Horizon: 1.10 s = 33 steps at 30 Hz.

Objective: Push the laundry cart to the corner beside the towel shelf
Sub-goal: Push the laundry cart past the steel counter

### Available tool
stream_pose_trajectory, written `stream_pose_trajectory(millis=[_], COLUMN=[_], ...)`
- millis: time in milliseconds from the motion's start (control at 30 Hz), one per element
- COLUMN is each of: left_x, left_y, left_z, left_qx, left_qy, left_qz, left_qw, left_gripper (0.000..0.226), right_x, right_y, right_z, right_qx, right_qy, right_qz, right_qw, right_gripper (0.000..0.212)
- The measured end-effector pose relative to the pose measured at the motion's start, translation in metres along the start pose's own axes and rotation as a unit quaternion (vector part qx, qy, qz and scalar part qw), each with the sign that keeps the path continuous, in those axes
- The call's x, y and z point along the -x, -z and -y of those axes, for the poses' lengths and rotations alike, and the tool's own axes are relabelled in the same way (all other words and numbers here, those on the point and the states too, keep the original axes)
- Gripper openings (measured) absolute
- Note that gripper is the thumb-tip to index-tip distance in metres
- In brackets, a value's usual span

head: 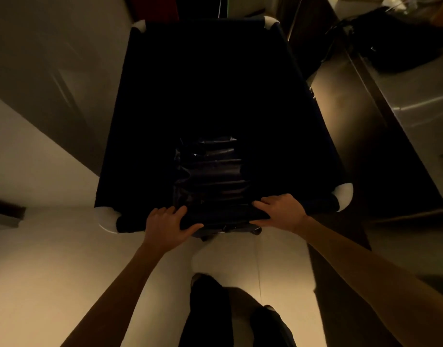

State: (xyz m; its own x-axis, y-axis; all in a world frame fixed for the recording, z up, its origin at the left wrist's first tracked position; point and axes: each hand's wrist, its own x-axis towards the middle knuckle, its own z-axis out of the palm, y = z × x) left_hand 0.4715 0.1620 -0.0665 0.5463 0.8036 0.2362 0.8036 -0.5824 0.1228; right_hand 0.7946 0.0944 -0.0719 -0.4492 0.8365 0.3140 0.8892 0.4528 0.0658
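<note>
laundry cart (pixel 215 83) near rim gripped by left hand (pixel 169 225) and right hand (pixel 280 211), walls close alongside.

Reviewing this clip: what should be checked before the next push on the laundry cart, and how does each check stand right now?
1. Left hand grips the near rim of the laundry cart: ok.
2. Right hand grips the same rim: ok.
3. Wall on the left stands apart from the cart's side: ok.
4. Steel counter on the right lies very close to the cart's side; whether they touch: cannot tell.
5. Way ahead past the far rim, too dark to read: cannot tell.
</note>
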Motion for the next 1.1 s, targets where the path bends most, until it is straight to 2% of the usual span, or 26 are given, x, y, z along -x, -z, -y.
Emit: stream_pose_trajectory(millis=[133,400,633,1100], left_x=[-0.027,-0.082,-0.147,-0.265], left_y=[0.0,-0.006,-0.013,-0.034], left_z=[0.049,0.123,0.152,0.223], left_qx=[-0.001,-0.011,-0.019,0.004], left_qy=[-0.019,-0.04,-0.049,-0.063], left_qz=[0.019,0.034,0.051,0.062], left_qw=[1.0,0.999,0.997,0.996], left_gripper=[0.081,0.088,0.092,0.096], right_x=[-0.04,-0.117,-0.171,-0.272], right_y=[-0.013,-0.029,-0.046,-0.084], right_z=[0.011,0.016,-0.018,-0.077], right_qx=[-0.002,0.031,0.06,0.034], right_qy=[-0.038,-0.082,-0.129,-0.184], right_qz=[0.007,0.036,0.074,0.111], right_qw=[0.999,0.995,0.987,0.976], right_gripper=[0.059,0.049,0.049,0.05])
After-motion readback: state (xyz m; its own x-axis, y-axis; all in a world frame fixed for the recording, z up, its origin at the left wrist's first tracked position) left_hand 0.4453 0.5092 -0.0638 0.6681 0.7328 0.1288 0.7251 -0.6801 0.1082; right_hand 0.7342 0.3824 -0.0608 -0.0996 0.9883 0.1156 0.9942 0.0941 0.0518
